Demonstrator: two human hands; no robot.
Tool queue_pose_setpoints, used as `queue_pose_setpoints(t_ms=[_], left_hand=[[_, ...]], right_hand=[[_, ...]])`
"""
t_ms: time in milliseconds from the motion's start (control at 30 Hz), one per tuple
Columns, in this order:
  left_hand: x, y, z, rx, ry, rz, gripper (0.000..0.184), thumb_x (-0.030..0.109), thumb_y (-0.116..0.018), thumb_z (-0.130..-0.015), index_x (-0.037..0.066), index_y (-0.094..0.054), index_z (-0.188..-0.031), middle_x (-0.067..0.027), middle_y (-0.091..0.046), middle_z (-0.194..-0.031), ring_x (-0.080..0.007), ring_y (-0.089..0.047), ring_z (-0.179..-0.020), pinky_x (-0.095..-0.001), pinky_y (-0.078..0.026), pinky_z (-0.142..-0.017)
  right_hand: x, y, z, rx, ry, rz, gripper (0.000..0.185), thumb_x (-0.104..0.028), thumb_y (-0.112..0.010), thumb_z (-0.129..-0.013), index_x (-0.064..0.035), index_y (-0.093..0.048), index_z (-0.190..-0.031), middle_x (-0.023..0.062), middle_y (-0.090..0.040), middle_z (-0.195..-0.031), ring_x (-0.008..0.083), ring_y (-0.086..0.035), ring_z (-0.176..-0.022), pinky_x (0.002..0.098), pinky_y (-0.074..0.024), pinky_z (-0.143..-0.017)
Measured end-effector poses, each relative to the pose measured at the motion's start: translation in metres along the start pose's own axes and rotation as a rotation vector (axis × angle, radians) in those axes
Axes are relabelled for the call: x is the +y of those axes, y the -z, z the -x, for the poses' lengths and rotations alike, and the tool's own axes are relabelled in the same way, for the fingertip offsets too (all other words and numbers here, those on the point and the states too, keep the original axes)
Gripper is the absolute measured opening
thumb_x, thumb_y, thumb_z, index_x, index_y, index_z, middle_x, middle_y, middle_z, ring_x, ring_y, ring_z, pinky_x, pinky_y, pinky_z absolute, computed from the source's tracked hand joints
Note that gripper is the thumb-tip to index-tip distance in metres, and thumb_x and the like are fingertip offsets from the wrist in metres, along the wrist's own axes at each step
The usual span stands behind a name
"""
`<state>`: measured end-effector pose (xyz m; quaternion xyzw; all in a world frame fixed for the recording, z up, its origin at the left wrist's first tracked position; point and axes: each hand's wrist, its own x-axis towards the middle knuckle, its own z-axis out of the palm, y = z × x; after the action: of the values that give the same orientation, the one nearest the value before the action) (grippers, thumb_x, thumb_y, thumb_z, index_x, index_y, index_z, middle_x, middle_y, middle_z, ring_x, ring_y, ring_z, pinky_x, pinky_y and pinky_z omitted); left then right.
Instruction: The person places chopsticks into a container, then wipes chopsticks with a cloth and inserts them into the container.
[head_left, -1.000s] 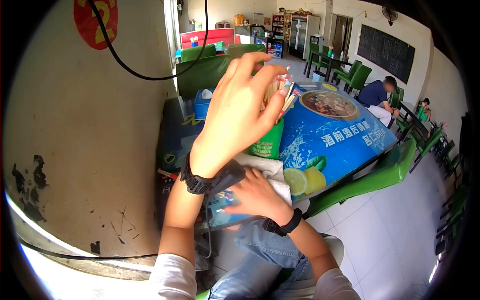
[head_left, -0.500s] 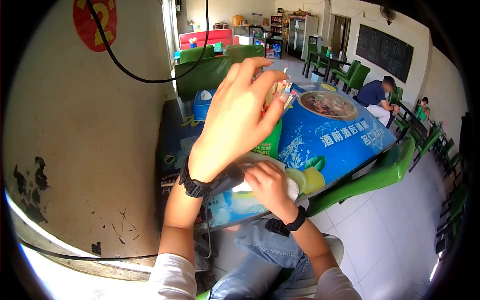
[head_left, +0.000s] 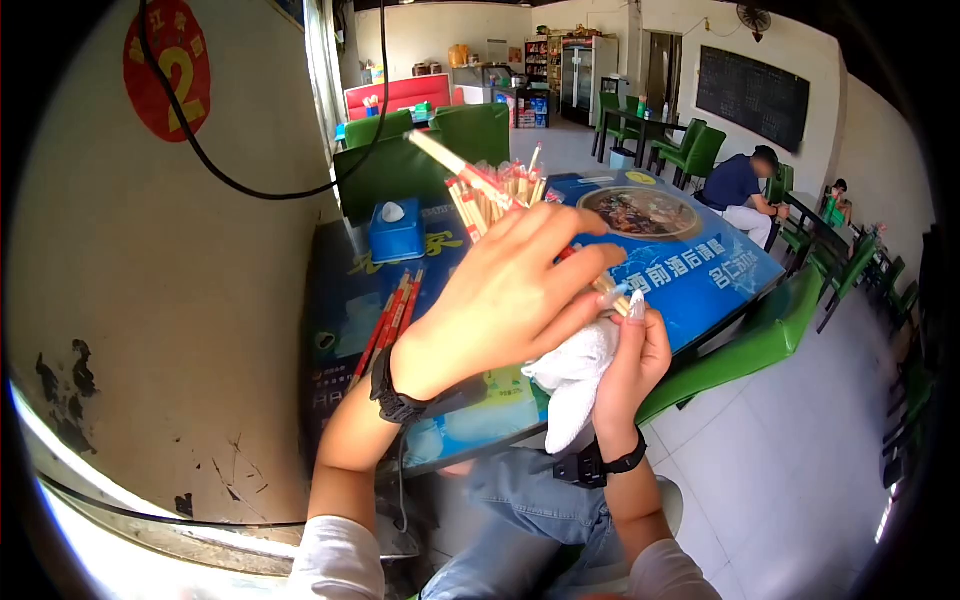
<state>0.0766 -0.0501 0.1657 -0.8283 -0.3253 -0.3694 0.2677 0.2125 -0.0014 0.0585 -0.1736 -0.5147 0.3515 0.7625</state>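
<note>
My left hand is closed around a pair of chopsticks in a red-and-white wrapper. They slant from upper left, pass behind my fingers and come out at the lower right. My right hand grips a crumpled white cloth beside the table's near edge. Its thumb and fingertips are up against the chopsticks' lower ends. Behind my left hand stands a bunch of wrapped chopsticks, whose holder is hidden. Several red-wrapped chopsticks lie on the table left of my left wrist.
A blue tissue box stands at the left of the blue printed table, close to the wall. Green chairs flank the table. A black cable hangs across the upper left. A person sits farther back.
My left hand has come down from the chopstick bunch, now holding a wrapped pair. My right hand has lifted the white cloth and moved right. Red-wrapped chopsticks on the left are now uncovered.
</note>
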Motion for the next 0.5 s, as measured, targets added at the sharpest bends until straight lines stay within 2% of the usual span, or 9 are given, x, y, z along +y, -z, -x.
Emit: queue_pose_setpoints(t_ms=[67, 100, 200, 233, 267, 333, 367, 467, 500], left_hand=[[0.007, -0.005, -0.001, -0.042, 0.019, 0.068, 0.034, 0.014, -0.064, -0.070, 0.006, -0.060, -0.102, -0.0102, -0.054, -0.108, -0.0290, -0.053, -0.093, -0.0368, -0.045, -0.080], [0.008, -0.007, -0.001, -0.076, 0.033, 0.104, 0.037, 0.015, -0.064, -0.070, 0.006, -0.060, -0.106, -0.0125, -0.053, -0.109, -0.0309, -0.053, -0.096, -0.0382, -0.044, -0.082], [0.017, -0.015, 0.002, -0.014, 0.011, 0.083, 0.040, 0.019, -0.062, -0.072, 0.007, -0.059, -0.110, -0.0156, -0.053, -0.110, -0.0339, -0.052, -0.096, -0.0411, -0.043, -0.084], [0.016, -0.020, 0.007, -0.026, -0.022, 0.019, 0.042, 0.034, -0.058, -0.080, 0.007, -0.058, -0.112, -0.0182, -0.052, -0.115, -0.0353, -0.052, -0.100, -0.0445, -0.041, -0.088], [0.014, -0.026, 0.015, -0.030, -0.076, -0.006, 0.044, 0.038, -0.055, -0.081, 0.009, -0.057, -0.114, -0.0169, -0.050, -0.118, -0.0343, -0.049, -0.105, -0.0455, -0.039, -0.091], [0.010, -0.041, 0.038, -0.027, -0.182, -0.049, 0.048, 0.047, -0.051, -0.083, 0.013, -0.056, -0.117, -0.0144, -0.047, -0.126, -0.0321, -0.044, -0.116, -0.0473, -0.034, -0.096], [0.005, -0.051, 0.058, -0.036, -0.181, -0.079, 0.051, 0.058, -0.045, -0.083, 0.023, -0.056, -0.118, -0.0136, -0.045, -0.130, -0.0305, -0.041, -0.121, -0.0497, -0.031, -0.099], [-0.001, -0.078, 0.098, 0.095, -0.312, -0.121, 0.049, 0.062, -0.050, -0.078, 0.034, -0.053, -0.119, -0.0114, -0.044, -0.131, -0.0303, -0.040, -0.122, -0.0514, -0.029, -0.100], [-0.002, -0.088, 0.105, 0.117, -0.322, -0.173, 0.050, 0.062, -0.058, -0.073, 0.040, -0.049, -0.117, -0.0106, -0.043, -0.130, -0.0311, -0.041, -0.121, -0.0528, -0.030, -0.099]], right_hand=[[-0.003, -0.001, 0.001, 0.043, 0.076, -0.037, 0.018, -0.007, -0.048, -0.091, 0.0028, -0.052, -0.076, 0.0096, -0.057, -0.099, 0.0119, -0.052, -0.086, 0.0236, -0.0407, -0.075], [-0.008, 0.002, 0.002, 0.038, 0.065, 0.029, 0.020, -0.008, -0.047, -0.090, 0.0009, -0.050, -0.073, 0.0114, -0.051, -0.109, 0.0138, -0.050, -0.093, 0.0248, -0.0396, -0.078], [-0.008, 0.011, 0.003, 0.045, 0.274, 0.158, 0.022, -0.015, -0.039, -0.093, 0.0005, -0.047, -0.079, 0.0112, -0.048, -0.116, 0.0147, -0.049, -0.098, 0.0272, -0.0390, -0.084], [-0.006, 0.012, 0.002, 0.088, 0.296, 0.146, 0.023, -0.016, -0.038, -0.092, 0.0001, -0.045, -0.077, 0.0114, -0.046, -0.119, 0.0145, -0.048, -0.098, 0.0269, -0.0402, -0.081], [-0.008, 0.012, 0.002, 0.128, 0.292, 0.050, 0.022, -0.012, -0.045, -0.090, -0.0008, -0.045, -0.072, 0.0155, -0.046, -0.115, 0.0165, -0.049, -0.092, 0.0270, -0.0391, -0.078], [-0.009, 0.018, 0.001, 0.123, 0.324, 0.049, 0.023, -0.014, -0.045, -0.091, -0.0008, -0.045, -0.072, 0.0160, -0.047, -0.114, 0.0165, -0.050, -0.088, 0.0272, -0.0397, -0.076], [-0.010, 0.021, 0.002, 0.104, 0.322, 0.047, 0.023, -0.014, -0.045, -0.091, -0.0004, -0.046, -0.073, 0.0160, -0.048, -0.113, 0.0167, -0.051, -0.087, 0.0273, -0.0401, -0.076], [-0.011, 0.022, 0.003, 0.060, 0.329, 0.025, 0.022, -0.015, -0.045, -0.091, 0.0008, -0.048, -0.075, 0.0158, -0.051, -0.109, 0.0172, -0.052, -0.084, 0.0279, -0.0412, -0.074], [-0.011, 0.019, 0.005, 0.055, 0.334, 0.011, 0.022, -0.015, -0.045, -0.091, 0.0012, -0.049, -0.077, 0.0156, -0.052, -0.108, 0.0173, -0.052, -0.084, 0.0281, -0.0416, -0.074]])
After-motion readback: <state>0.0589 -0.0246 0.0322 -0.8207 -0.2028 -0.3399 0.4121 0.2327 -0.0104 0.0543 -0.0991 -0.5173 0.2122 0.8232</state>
